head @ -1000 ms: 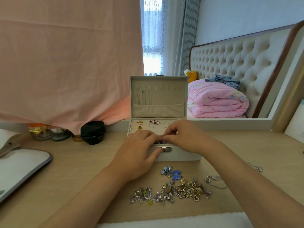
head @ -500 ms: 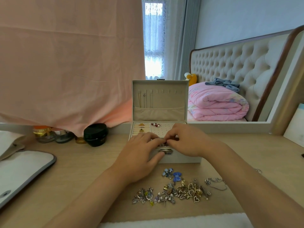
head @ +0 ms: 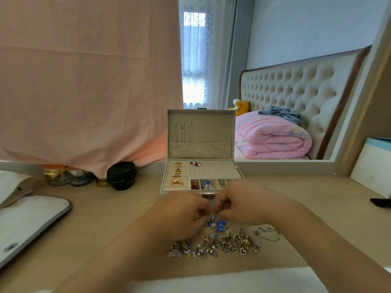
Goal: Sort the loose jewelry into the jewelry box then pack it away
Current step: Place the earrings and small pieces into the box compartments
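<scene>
Both hands sit just in front of the box (head: 164, 187). The left hand (head: 182, 214) and right hand (head: 249, 205) have their fingers curled inward, and the tips meet below the latch (head: 208, 195). Blur smears the fingertips, so I cannot tell whether either hand pinches a piece or holds nothing.

Nearer me than the box, the pile (head: 215, 244) lies on the desk (head: 105, 218). It is a glinting tangle of small silver and gold charms, hearts and rings. A blue bow (head: 220, 225) lies at its far edge, just under the fingertips. A thin chain (head: 268, 232) trails off the right end.

I see the box open, pale, rectangular and fabric-lined. Its lid (head: 207, 132) stands upright, with fine strands hanging at the left and a pocket along the bottom. Inside, the ring rolls (head: 177, 174) on the left hold several gold rings. A dotted panel (head: 213, 171) fills the back right, with red studs at its left corner. Small compartments (head: 203, 184) line the front, and two of them hold pieces.

Left of the box a round black jar (head: 122, 175) stands on the pale wood. Behind it hangs a creased pink cloth (head: 84, 81).
</scene>
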Motion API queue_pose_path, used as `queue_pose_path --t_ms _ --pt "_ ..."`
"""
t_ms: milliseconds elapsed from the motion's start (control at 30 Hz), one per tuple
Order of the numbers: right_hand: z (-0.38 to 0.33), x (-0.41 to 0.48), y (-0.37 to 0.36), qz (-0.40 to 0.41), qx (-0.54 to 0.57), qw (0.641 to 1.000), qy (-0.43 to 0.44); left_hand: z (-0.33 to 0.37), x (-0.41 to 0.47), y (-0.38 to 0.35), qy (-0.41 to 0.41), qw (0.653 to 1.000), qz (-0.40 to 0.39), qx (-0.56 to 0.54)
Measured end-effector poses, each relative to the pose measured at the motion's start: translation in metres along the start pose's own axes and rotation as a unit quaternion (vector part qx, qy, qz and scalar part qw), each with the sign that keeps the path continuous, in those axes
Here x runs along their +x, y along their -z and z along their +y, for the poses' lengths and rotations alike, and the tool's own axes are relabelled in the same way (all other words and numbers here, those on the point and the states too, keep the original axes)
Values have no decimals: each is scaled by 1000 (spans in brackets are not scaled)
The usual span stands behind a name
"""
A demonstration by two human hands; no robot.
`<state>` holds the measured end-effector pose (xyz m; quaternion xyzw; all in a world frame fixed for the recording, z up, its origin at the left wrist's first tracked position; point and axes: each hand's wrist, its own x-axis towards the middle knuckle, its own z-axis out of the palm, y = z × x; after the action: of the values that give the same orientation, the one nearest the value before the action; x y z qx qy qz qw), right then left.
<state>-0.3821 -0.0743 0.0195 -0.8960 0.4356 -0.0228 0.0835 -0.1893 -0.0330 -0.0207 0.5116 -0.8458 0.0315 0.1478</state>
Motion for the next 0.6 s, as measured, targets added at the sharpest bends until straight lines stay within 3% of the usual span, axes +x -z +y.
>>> queue_pose_path --t_ms 167,333,467,600 --pt "-1 1 -14 -51 -82 995 -32 -1 2 -11 -26 999 -19 14" --pt "-2 4 -16 -47 -44 998 -27 -5 3 -16 -26 999 -22 0" --pt "4 5 -10 -22 93 995 -24 -5 2 -11 -5 999 -1 -40" --pt "8 6 -4 30 316 948 -29 -9 4 -5 30 981 19 -189"
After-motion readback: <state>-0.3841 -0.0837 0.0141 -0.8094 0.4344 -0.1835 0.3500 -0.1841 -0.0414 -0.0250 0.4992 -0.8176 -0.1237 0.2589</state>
